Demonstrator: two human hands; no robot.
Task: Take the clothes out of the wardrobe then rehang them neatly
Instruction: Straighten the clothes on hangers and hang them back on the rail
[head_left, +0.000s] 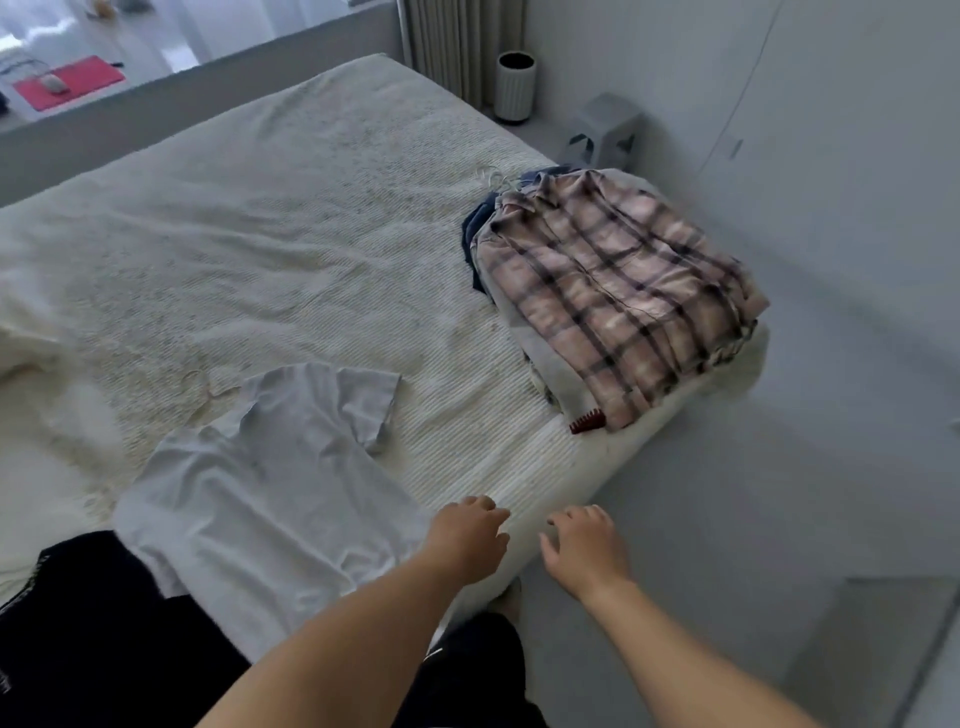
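Left hand (470, 535) and right hand (584, 545) hover apart over the bed (311, 234) edge, fingers loosely curled, holding nothing. A pale T-shirt (270, 493) lies just beside the left hand; a plaid shirt (618, 291) tops 1 clothes pile near the far corner.

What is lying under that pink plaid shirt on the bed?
Under the plaid shirt more clothes are stacked: a pale garment and something dark blue show at its left edge, and hanger hooks stick out at the top. How many pieces lie beneath is hidden.

Bare forearms, no sleeves, dark trousers (467, 670)
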